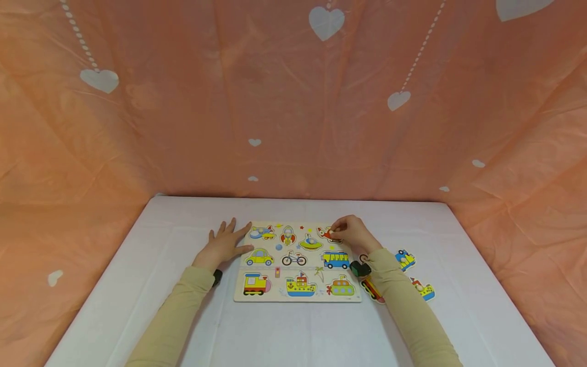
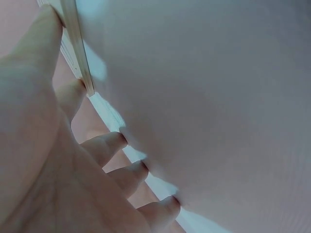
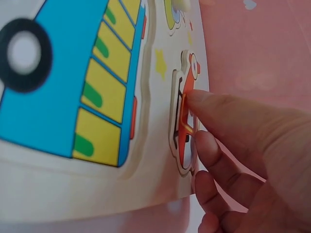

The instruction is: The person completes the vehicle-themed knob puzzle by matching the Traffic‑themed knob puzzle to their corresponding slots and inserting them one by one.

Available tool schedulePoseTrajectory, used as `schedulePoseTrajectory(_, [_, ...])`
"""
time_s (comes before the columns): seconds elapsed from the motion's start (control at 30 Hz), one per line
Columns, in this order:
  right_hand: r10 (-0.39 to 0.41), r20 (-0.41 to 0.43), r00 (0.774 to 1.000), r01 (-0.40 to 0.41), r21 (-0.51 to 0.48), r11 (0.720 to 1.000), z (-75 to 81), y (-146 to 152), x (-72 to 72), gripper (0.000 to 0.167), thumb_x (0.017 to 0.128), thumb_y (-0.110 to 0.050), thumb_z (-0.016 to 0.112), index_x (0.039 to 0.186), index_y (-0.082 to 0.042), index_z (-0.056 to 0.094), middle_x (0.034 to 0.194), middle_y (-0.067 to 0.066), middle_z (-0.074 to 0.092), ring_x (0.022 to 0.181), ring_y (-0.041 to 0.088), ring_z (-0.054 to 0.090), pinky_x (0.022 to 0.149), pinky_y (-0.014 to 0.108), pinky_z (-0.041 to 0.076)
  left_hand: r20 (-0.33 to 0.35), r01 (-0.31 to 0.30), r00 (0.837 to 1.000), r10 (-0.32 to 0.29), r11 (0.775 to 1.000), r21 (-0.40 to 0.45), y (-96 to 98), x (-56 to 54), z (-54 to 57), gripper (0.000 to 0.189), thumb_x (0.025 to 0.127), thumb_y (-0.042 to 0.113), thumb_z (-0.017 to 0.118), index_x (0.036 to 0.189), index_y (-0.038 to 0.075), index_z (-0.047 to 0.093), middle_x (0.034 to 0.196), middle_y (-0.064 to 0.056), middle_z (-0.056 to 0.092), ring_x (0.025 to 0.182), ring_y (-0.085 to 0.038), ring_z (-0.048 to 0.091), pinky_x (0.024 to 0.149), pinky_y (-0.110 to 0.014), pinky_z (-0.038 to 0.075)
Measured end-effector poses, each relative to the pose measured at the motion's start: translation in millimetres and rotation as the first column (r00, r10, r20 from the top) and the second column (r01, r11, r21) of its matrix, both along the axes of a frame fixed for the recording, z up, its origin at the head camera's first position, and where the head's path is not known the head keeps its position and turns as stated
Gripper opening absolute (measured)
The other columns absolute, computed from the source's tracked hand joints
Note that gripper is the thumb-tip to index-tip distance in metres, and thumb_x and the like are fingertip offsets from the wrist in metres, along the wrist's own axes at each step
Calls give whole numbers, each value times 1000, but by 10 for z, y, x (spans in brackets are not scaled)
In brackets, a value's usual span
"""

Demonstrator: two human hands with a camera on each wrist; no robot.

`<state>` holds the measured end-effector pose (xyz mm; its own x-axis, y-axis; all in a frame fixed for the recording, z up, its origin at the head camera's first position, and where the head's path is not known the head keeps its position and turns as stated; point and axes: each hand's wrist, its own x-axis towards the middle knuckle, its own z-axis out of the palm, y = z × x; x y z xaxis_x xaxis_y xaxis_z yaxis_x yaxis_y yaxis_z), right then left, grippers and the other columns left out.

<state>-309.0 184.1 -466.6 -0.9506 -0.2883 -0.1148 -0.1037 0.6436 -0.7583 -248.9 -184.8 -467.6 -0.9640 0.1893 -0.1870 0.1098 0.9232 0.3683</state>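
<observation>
In the head view, a person's left hand lies at the upper left corner of a wooden peg puzzle board, its fingers fairly straight and spread wide. The right hand is at the board's upper right, its fingers bent narrowly about the red helicopter piece, near the flying saucer and above the blue bus. On the white tabletop right of the board lie a ship piece, a blue-and-yellow vehicle piece and a red-and-yellow piece, the last partly hidden by the right sleeve.

In the left wrist view, the thumb and index finger touch the board's edge close to its corner; the other fingertips appear to rest on the tabletop. This hand grips nothing. A light, steady brace like this should suit keeping the board from sliding.

In the right wrist view, the fingers appear to pinch the helicopter piece at its cut-out. Any knob is hidden behind them, and whether the piece sits flush cannot be told. Good handling calls for a loose pinch, small turns to match the outline, then flat, even pressure; a tilted edge could jam on the rim.
</observation>
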Motion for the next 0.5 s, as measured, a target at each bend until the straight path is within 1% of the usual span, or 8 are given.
schedulePoseTrajectory(0.5, [14, -14, 1000, -14, 20, 1000, 34, -7, 17, 10, 85, -11, 74, 90, -3, 70, 81, 5, 62, 76, 18, 55, 65, 26, 48, 4, -8, 1000, 7, 1000, 21, -1, 2, -4, 79, 87, 49, 65, 151, 17, 31, 154, -29, 9, 138, -53, 2, 104, -71, 1])
